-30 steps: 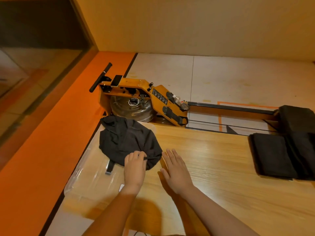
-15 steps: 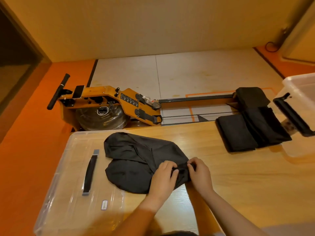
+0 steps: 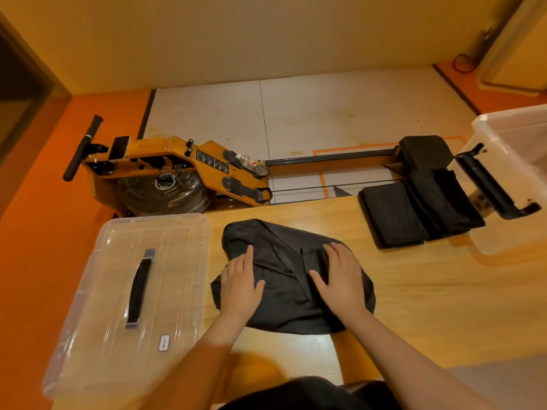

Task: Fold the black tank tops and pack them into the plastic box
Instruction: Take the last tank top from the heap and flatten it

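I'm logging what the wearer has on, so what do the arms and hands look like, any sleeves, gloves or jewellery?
The left hand and right hand are gloveless, and no ring, watch or bracelet shows. Both forearms are uncovered as far as the frame reaches, no sleeve in view. Some dark clothing shows at the bottom edge.

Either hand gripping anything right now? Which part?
Nothing is gripped. The left hand and right hand both lie flat, fingers straight, on the black tank top, one on each side of it.
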{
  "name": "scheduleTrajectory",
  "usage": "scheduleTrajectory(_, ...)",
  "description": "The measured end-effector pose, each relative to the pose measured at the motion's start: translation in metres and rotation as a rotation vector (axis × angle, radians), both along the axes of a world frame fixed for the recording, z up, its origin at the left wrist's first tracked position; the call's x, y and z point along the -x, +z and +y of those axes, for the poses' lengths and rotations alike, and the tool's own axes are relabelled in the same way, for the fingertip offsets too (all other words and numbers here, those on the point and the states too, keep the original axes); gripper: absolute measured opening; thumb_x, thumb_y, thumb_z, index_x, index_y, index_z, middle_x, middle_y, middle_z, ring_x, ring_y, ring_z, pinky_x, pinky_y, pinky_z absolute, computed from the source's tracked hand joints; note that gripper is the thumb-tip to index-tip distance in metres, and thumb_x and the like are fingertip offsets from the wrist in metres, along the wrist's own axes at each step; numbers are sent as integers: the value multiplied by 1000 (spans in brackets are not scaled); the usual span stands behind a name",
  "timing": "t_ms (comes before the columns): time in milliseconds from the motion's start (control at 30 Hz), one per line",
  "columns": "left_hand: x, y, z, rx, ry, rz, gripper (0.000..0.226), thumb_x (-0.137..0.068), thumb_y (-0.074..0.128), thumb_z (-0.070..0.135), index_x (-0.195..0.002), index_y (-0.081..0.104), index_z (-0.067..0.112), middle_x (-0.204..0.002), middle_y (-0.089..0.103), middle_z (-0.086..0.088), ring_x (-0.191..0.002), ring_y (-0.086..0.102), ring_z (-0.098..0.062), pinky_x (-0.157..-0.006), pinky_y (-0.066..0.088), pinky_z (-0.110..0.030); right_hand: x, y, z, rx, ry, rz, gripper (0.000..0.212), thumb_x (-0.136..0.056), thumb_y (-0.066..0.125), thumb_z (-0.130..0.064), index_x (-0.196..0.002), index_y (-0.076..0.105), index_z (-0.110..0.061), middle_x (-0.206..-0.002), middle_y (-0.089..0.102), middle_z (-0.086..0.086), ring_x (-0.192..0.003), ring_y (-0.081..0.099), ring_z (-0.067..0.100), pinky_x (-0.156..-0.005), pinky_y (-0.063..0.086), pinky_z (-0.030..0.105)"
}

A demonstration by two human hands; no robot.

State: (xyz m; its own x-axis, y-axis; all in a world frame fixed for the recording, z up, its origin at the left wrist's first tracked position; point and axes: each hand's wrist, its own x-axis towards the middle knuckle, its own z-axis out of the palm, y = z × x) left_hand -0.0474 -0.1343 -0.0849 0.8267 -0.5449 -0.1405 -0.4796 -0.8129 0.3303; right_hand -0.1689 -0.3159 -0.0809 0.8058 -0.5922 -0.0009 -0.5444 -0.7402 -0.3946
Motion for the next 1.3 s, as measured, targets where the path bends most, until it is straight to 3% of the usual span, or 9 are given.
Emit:
scheduleTrajectory(100,-5,11,-12,-122,-43,60,88,-89,57,52,-154,5,23,-125,57,0,-116,53,-19,-93,44,-33,-25,-6,3,17,262,227,79,-87,48,-64,-150,27,-22,-159,20,5,-148,10,26,-119,4,42)
scheduleTrajectory(200,-5,16,-18,-119,58,139,78,-92,43,61,-153,10,25,-95,67,5,-84,64,-15,-58,49,-30,-21,-17,7,102,318,256,75,-83,47,-64,-144,41,-20,-154,33,9,-145,24,30,-117,10,42)
scheduleTrajectory(300,-5,16,-10,-12,212,21,68,-95,43,55,-150,24,21,-122,58,0,-103,59,-16,-70,52,-32,1,-25,4,181,274,114,65,-80,56,-57,-131,56,-18,-136,55,10,-129,49,29,-111,29,42)
scheduleTrajectory(500,-6,0,13,40,322,14,61,-95,52,45,-143,39,10,-140,45,-10,-127,43,-28,-100,40,-42,39,-26,-16,174,213,-12,51,-75,77,-36,-120,62,-16,-123,59,9,-114,57,28,-92,50,45)
scheduleTrajectory(800,-21,9,20,239,553,283,41,-94,60,22,-128,50,2,-113,63,-13,-105,59,-33,-73,41,-30,57,-22,-15,188,28,-6,18,-75,76,-14,-90,65,-15,-88,61,4,-83,59,24,-77,50,42)
scheduleTrajectory(900,-18,7,28,366,539,369,12,-94,60,16,-100,63,6,-94,63,-3,-96,61,-29,-66,39,-28,57,-12,-17,129,-38,5,11,-81,70,-11,-89,64,-14,-83,61,3,-79,59,24,-75,49,41)
scheduleTrajectory(1000,-12,16,35,539,525,416,22,-95,58,12,-74,55,8,-72,58,-5,-74,55,-23,-50,39,-13,51,4,-25,-17,-135,-80,8,-94,54,-15,-100,59,-15,-81,63,0,-72,61,20,-72,51,39)
scheduleTrajectory(1100,-10,30,38,672,609,434,17,-95,58,9,-83,59,-2,-73,59,-7,-70,55,-19,-49,41,-8,41,24,-37,-182,-275,-189,9,-100,43,-20,-104,51,-18,-71,60,-2,-59,58,19,-58,52,42)
scheduleTrajectory(1300,-21,64,47,784,654,341,10,-94,57,5,-96,66,1,-82,65,-3,-75,59,-8,-63,42,-16,17,74,-63,-321,-381,-418,13,-102,40,-17,-111,49,-17,-75,60,-3,-64,63,17,-58,53,41)
